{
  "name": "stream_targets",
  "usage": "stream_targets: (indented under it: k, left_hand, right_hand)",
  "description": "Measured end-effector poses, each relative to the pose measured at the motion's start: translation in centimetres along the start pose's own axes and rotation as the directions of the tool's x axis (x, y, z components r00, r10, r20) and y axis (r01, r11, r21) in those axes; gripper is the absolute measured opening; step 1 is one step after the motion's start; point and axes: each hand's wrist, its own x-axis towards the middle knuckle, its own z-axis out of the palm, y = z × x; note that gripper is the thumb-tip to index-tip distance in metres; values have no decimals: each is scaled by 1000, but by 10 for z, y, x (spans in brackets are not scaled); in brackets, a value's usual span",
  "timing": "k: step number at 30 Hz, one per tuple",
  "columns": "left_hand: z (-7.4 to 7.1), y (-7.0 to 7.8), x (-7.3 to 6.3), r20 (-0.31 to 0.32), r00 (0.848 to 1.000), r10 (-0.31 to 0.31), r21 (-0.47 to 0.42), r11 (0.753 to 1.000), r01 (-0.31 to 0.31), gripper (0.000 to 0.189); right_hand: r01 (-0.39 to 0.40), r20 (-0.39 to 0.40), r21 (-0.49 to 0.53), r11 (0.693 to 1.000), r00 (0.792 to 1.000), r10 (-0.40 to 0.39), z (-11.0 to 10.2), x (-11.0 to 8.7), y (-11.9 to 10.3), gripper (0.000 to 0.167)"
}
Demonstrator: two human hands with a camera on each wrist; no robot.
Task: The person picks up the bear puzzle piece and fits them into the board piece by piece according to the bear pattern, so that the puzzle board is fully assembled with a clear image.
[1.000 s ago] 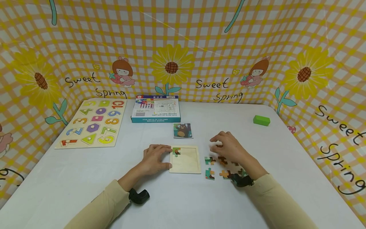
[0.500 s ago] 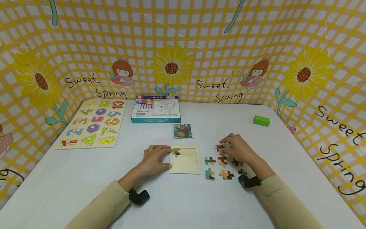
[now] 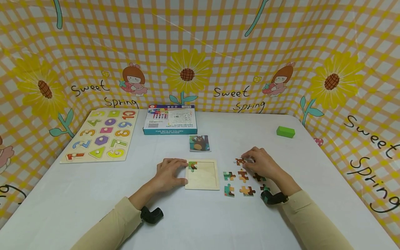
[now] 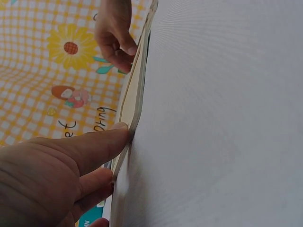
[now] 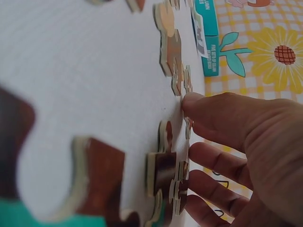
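Observation:
My left hand (image 3: 168, 175) holds the left edge of a square wooden puzzle tray (image 3: 206, 180), thumb near its lower corner and fingers at the upper one. In the left wrist view the thumb (image 4: 106, 142) presses the tray's rim. One green and brown jigsaw piece (image 3: 193, 166) sits in the tray's upper left corner. My right hand (image 3: 262, 164) pinches a brown jigsaw piece (image 3: 239, 161) between thumb and index finger, low over the table at the back of the loose pieces. In the right wrist view the thumb (image 5: 208, 106) partly hides that piece.
Several loose jigsaw pieces (image 3: 243, 176) lie right of the tray. A bear picture card (image 3: 200, 143) lies behind it, with a flat box (image 3: 170, 119) farther back. A number board (image 3: 101, 135) is at the left, a green block (image 3: 285, 132) at the back right.
My right hand has moved right and slightly down from near the tray's side to the back of the loose pieces, its fingers now at the brown piece. My left hand has stayed put.

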Motion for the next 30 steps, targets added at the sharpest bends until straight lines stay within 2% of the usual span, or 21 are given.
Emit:
stream_targets:
  k: [16,30]
  left_hand:
    - [-1,0,-2,5,1000,-3,-4,1000,3,53]
    - [1,-2,-1,8,1000,3,6,1000,-3,54]
  right_hand:
    - [64,-26,-40,997,998,-65,3,1,1,29]
    - [67,-42,-49,997,997,-69,3,0,2,26]
